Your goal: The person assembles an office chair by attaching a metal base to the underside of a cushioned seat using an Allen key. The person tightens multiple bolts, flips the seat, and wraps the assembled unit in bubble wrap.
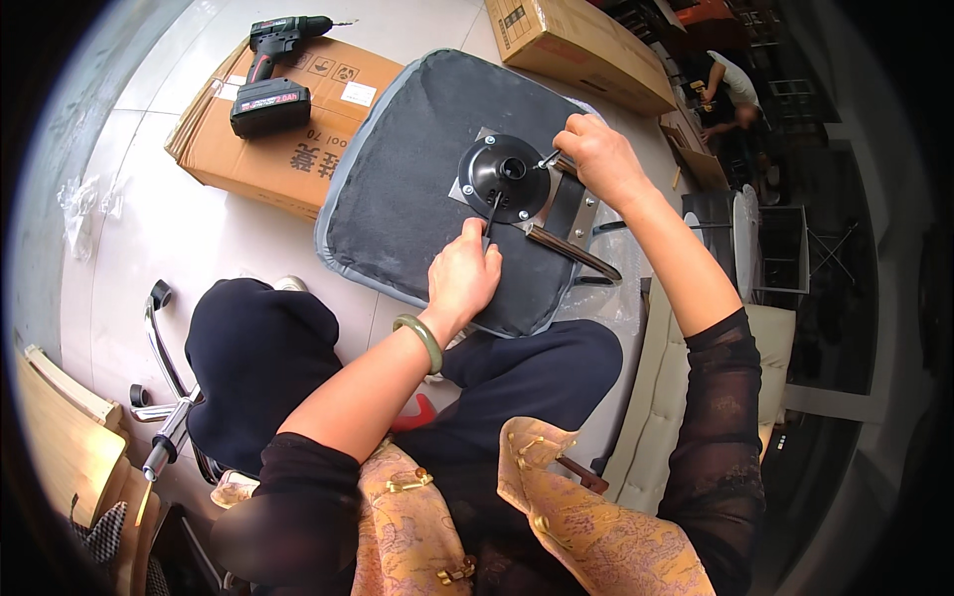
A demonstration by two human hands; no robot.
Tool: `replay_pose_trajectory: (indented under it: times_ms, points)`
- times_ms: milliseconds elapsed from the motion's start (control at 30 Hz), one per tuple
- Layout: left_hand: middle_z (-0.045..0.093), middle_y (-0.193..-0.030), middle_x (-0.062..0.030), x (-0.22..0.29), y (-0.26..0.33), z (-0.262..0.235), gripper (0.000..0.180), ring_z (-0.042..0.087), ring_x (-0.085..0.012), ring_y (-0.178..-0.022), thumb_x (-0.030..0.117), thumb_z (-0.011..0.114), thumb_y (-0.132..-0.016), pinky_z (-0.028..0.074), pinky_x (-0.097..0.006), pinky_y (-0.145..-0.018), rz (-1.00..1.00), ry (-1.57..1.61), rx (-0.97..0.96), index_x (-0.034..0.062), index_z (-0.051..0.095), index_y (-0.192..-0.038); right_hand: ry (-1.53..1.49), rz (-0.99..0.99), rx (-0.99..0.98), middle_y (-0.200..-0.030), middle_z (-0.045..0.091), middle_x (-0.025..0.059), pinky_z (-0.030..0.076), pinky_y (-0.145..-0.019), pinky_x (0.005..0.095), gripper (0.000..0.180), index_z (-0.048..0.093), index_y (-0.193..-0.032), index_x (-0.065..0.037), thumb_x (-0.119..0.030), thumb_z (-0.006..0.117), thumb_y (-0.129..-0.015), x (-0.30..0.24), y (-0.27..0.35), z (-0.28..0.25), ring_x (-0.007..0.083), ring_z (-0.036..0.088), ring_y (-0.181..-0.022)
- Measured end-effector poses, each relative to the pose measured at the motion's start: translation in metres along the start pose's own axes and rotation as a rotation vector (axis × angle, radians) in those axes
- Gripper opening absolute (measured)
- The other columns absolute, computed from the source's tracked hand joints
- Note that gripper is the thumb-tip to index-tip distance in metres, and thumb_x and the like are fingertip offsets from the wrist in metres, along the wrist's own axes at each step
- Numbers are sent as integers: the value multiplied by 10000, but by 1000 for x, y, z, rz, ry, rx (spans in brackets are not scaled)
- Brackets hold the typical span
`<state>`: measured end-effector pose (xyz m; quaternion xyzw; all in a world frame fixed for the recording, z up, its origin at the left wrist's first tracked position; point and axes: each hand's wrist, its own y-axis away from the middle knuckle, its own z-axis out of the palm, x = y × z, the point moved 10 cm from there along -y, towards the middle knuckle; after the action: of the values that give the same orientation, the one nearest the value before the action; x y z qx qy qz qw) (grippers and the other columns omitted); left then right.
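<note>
An upturned chair seat with dark grey fabric on its underside lies across my lap. Bolted to it is a round black mounting plate with a raised centre socket. My left hand, a green bangle on its wrist, is closed on a thin dark rod that reaches to the plate's near edge. At the plate's right side my right hand pinches a short thin metal piece, its tip by a bolt. The fingers cover most of that piece, so its kind is unclear.
A cordless drill rests on a cardboard box at the far left. Another box stands behind the seat. A chrome swivel base sits at the left. Another person is at the far right.
</note>
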<state>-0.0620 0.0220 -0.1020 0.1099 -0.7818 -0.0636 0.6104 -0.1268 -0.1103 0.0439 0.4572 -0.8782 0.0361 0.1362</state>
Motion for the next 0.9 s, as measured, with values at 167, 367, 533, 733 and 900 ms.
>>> replay_pose_trajectory:
  times_ms: [167, 367, 533, 733, 900]
  points:
    - [680, -948, -246, 0, 0, 0, 328, 647, -434, -916, 223, 556, -906, 497, -502, -821, 1, -22, -10, 32, 510, -1169, -64, -58, -63, -837, 523, 73, 527, -714, 388, 110, 597, -761, -59, 33, 620, -706, -6, -2, 0, 257, 578, -913]
    - [673, -931, -268, -1, 0, 0, 344, 641, -445, -921, 229, 559, -898, 491, -499, -823, -3, 0, 8, 36, 518, -1180, -186, 557, -252, -922, 683, 136, 521, -820, 436, 128, 683, -866, -64, -80, 595, -775, 37, 1, 24, 337, 648, -940]
    - [674, -925, -266, -2, 0, 1, 343, 643, -443, -915, 230, 559, -899, 491, -500, -820, -3, -6, -4, 31, 518, -1176, -281, 645, -195, -887, 700, 161, 522, -808, 436, 196, 704, -966, -64, -191, 615, -846, 34, -3, 24, 343, 667, -880]
    - [674, -926, -266, -1, 0, 0, 339, 641, -444, -918, 231, 559, -900, 490, -500, -821, -8, -1, -2, 33, 518, -1173, -883, 594, -380, -781, 648, 72, 523, -665, 259, 313, 634, -1130, 71, -78, 701, -863, 34, 7, 42, 108, 626, -718]
    - [673, -945, -268, 0, 0, 0, 339, 640, -441, -934, 232, 558, -903, 490, -496, -829, -8, -3, -4, 33, 520, -1174, -765, 471, -365, -858, 679, 81, 528, -703, 293, 272, 665, -1078, 33, -135, 696, -866, 38, 3, 32, 154, 644, -749]
